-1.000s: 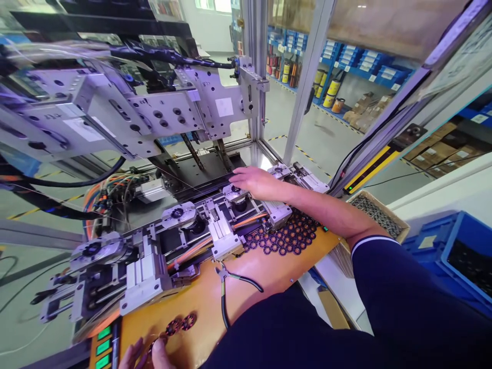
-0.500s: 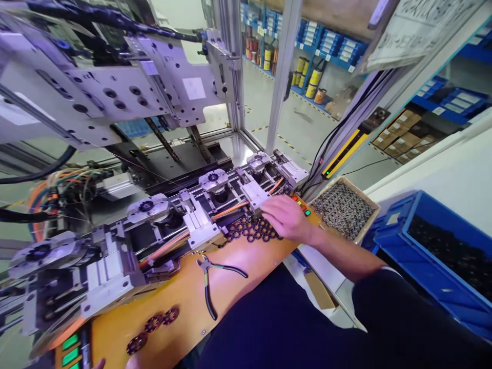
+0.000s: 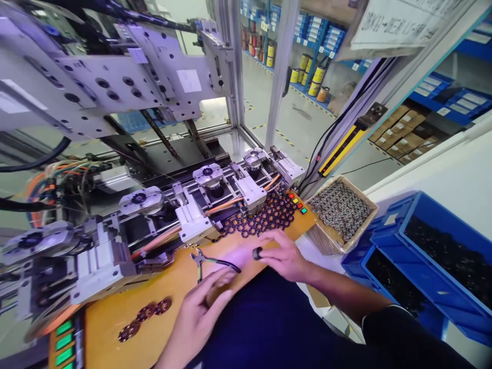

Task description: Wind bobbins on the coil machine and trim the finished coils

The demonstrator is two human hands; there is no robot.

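My right hand is over the front edge of the orange bench top, pinching a small dark ring-shaped core between thumb and fingertips. To its left, my left hand reaches over the bench with thumb and fingers apart and nothing visible in it. A pair of cutting pliers lies beneath its fingers; one handle is partly hidden. Many ring cores with copper-coloured insides lie packed together beyond my right hand. Three wound ring cores lie in a row at the left front.
A row of metal clamping fixtures runs along the bench under a large machine plate. Coloured buttons sit at the bench's right end, green ones at the left. A carton of metal parts and blue bins stand right.
My right hand has drawn back from the packed cores toward the front edge, now with a ring core. My left hand has come from the lower left edge to the pliers.
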